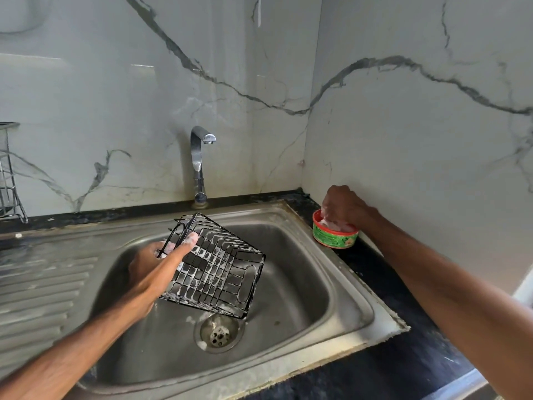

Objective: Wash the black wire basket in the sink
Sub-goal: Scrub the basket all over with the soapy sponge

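The black wire basket (215,264) hangs tilted over the bowl of the sink (302,284), above the drain (219,332) and clear of the sink floor. Your left hand (157,261) grasps it at the upper rim. The thumb lies along the outside wires and the fingers reach in behind them. Your right hand (344,207) is well apart from the basket, with its fingertips bunched and dipped into the green soap tub (334,238) on the tabletop (375,379) at the sink's right edge. Pale foam shows under the fingers. You cannot tell from this view whether they clasp a scrubber.

Handling notes:

- Weight: judge the basket as light. One hand carries it at an angle without visible strain.
- Stiffness: the welded wire grid looks rigid and should not flex under scrubbing pressure.
- Surface: white lather coats most of the wires, so treat every wire as slippery.
- Fragility: low. A drop into the steel bowl would likely be noisy rather than damaging.

Where to take hold:

- Hook your fingers through the grid or around the thicker rim wire rather than pinching a flat face.
- The oval handle slot in the side wall offers a second secure hold.
- Hold the side opposite the one being scrubbed, and keep the basket over the bowl so that runoff falls to the drain.
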Tool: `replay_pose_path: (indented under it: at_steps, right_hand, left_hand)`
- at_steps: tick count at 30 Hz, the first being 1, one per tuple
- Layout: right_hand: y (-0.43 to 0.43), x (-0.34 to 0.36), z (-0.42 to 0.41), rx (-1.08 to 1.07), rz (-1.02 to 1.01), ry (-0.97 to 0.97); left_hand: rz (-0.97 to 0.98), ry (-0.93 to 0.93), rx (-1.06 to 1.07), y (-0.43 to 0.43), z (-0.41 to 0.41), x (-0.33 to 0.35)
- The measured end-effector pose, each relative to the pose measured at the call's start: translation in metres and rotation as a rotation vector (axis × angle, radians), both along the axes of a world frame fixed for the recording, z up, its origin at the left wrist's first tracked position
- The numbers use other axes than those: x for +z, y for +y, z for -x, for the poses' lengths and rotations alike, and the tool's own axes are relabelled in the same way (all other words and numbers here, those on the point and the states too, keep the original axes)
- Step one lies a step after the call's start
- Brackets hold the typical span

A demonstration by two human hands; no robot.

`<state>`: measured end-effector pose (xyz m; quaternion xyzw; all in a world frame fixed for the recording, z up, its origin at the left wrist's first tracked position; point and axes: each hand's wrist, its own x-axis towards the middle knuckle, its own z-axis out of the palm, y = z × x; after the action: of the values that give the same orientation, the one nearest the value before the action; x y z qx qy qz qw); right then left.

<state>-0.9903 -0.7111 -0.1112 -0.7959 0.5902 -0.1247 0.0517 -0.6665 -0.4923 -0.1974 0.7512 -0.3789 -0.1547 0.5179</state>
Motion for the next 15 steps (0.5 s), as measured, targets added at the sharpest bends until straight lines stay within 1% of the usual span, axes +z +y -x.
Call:
replay_pose_path:
  at_steps: [4,6,8,10,12,15]
  right_hand:
    - [-0.002,-0.009,-0.003,0.051,-0.038,0.132]
    - [0.001,-0.005,-0.003,0.062,-0.029,0.13]
    - [0.004,0.003,0.0,0.07,-0.004,0.075]
    - [0.007,0.014,0.001,0.087,0.064,-0.008]
    - [0.017,0.024,-0.005,0.134,0.113,-0.103]
    - [0.033,0.034,-0.034,0.278,0.064,-0.32]
  left_hand:
    - [0.003,0.003,-0.009,0.002,0.002,0.002]
    - [0.004,-0.001,0.002,0.003,0.0,0.001]
    - [-0.054,-0.056,0.065,0.004,-0.003,0.003]
    - [-0.094,-0.128,0.118,0.003,-0.008,0.002]
    - [-0.112,-0.148,0.13,0.004,-0.01,0.002]
    - [-0.131,-0.139,0.119,0.003,-0.013,0.001]
